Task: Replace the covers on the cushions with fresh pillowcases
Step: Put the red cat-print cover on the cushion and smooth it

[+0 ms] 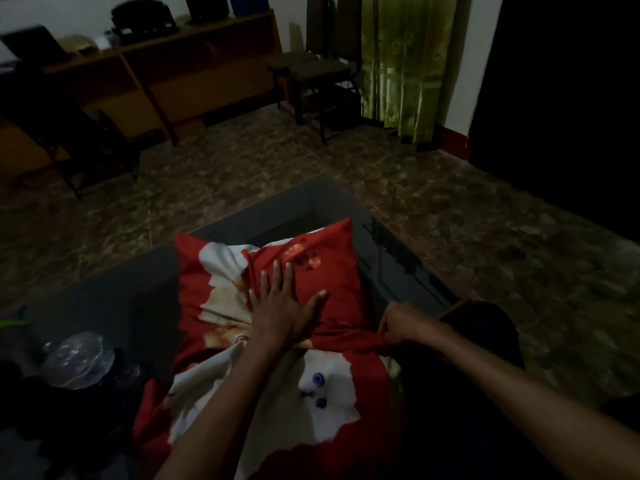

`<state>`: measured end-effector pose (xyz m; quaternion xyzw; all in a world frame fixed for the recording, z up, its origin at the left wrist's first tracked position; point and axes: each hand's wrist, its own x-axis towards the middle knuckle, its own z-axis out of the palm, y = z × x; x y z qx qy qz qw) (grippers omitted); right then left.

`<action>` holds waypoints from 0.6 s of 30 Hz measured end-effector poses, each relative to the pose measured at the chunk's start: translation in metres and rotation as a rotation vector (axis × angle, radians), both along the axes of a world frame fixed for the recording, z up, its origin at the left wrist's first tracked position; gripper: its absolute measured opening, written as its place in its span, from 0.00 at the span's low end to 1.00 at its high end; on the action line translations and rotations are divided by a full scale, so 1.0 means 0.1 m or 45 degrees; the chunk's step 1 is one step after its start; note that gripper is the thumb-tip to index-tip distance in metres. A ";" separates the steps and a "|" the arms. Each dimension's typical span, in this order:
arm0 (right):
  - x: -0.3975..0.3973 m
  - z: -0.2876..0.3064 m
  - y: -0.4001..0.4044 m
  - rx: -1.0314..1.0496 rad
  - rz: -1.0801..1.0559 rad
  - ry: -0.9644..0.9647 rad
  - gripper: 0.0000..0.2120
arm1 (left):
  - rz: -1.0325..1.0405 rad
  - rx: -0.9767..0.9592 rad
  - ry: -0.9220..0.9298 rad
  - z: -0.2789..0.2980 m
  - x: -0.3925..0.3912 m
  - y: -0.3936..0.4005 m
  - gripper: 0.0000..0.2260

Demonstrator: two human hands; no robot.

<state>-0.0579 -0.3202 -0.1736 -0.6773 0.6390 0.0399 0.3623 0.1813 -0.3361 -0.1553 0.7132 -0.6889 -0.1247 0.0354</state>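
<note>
- Left hand point(282, 311): flat, fingers spread, pressing the cushion down, likely to pin it.
- Right hand point(403, 323): fingers pinched on a bunched edge of the red pillowcase point(322, 382), apparently tugging toward three o'clock.
- Cushion point(270, 268): under the left palm, on the dark table point(131, 292).
- Clear plastic point(78, 358): at nine o'clock, apart.

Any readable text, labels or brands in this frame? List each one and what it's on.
None readable.
Pillowcase: printed cat pictures only, no lettering.
Dark items on the far shelf: too blurred and dim to tell whether they carry any label.
Clear plastic on the table: no print shows.
Left hand and right hand cover part of the pillowcase, so anything under them is hidden.
</note>
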 end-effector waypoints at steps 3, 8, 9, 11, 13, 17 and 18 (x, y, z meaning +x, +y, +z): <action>0.05 0.21 -0.13 -0.110 -0.050 -0.007 0.12 | -0.061 -0.024 0.111 0.10 0.07 0.07 0.37; 0.61 0.51 -0.22 -0.619 -0.246 -0.410 0.15 | -0.009 -0.546 0.296 0.32 0.70 0.43 0.13; 0.76 0.58 -0.22 -0.633 -0.175 -0.461 0.16 | 0.089 -0.599 0.315 0.32 0.86 0.50 0.11; 1.09 0.66 -0.22 -0.623 0.024 -0.471 0.20 | 0.282 -0.562 0.342 0.29 1.12 0.67 0.07; 1.33 0.64 -0.23 -0.523 0.120 -0.382 0.27 | 0.367 -0.457 0.294 0.25 1.19 0.79 0.06; 1.66 0.44 -0.29 -0.358 0.213 -0.126 0.36 | 0.513 -0.227 0.249 0.23 1.25 1.00 0.11; 1.67 0.39 -0.32 -0.341 0.200 -0.113 0.37 | 0.527 -0.133 0.246 0.22 1.28 1.04 0.12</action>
